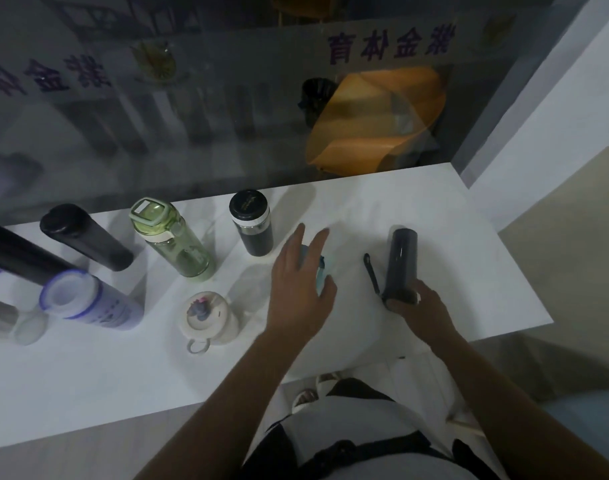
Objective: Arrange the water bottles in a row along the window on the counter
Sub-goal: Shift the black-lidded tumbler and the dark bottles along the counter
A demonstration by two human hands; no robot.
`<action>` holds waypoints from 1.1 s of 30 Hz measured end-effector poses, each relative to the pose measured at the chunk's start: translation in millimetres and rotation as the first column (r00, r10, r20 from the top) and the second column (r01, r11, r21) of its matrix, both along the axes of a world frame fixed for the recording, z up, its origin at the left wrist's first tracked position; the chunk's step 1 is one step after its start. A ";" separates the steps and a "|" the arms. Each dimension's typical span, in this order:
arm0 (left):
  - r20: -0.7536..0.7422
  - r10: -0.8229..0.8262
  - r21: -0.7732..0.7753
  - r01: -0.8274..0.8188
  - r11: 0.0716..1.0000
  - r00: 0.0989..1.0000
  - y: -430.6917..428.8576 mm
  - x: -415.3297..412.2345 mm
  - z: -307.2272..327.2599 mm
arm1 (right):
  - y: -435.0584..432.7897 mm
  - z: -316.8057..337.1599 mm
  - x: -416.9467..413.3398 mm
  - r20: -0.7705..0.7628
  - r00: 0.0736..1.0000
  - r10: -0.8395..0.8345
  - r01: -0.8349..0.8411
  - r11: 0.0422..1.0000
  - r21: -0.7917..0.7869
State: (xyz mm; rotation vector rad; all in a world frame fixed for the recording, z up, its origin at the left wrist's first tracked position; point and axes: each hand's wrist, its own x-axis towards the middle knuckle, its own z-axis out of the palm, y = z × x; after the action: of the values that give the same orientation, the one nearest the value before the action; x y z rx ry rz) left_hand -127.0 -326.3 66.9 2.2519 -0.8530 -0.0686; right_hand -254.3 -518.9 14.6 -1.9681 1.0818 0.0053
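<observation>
1. two hands work over the white counter; the right hand is closed around the near end of a dark bottle, which lies tilted toward the window with its loop strap hanging out to the left.
2. the left hand has its fingers spread over a pale blue bottle; the hand hides most of that bottle, so i cannot tell whether it grips it.
3. just left of the left hand stands a black flask with a white band, close to the window glass; further left in the same line are a green transparent bottle and a matte black bottle.
4. nearer the front edge, a small cream bottle with a ring loop stands apart from that line; left of it is a purple-rimmed frosted bottle, and more bottles are cut off at the left edge.
5. the counter between the black flask and the right wall is bare along the glass.
</observation>
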 end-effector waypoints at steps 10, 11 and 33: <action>-0.078 -0.095 0.253 0.112 0.961 0.992 48.0 -69.2 -105.6 | -5.9 -50.7 29.3 -0.094 0.907 -0.412 0.421 0.896 0.138; -0.111 -0.085 0.302 0.115 0.946 0.990 49.2 -69.0 -111.2 | -6.7 -51.6 31.0 -0.098 0.902 -0.421 0.432 0.889 0.150; -0.362 0.140 0.679 0.158 0.717 0.922 27.6 -62.3 -143.6 | -122.0 99.9 112.9 -0.409 0.743 0.530 -0.662 0.670 -0.335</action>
State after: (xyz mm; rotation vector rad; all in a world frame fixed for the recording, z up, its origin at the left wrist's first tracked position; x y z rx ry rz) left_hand -189.3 -298.7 -76.7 2.7762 -0.6737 -0.9762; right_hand -141.4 -640.9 114.5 -2.7654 0.5551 0.4409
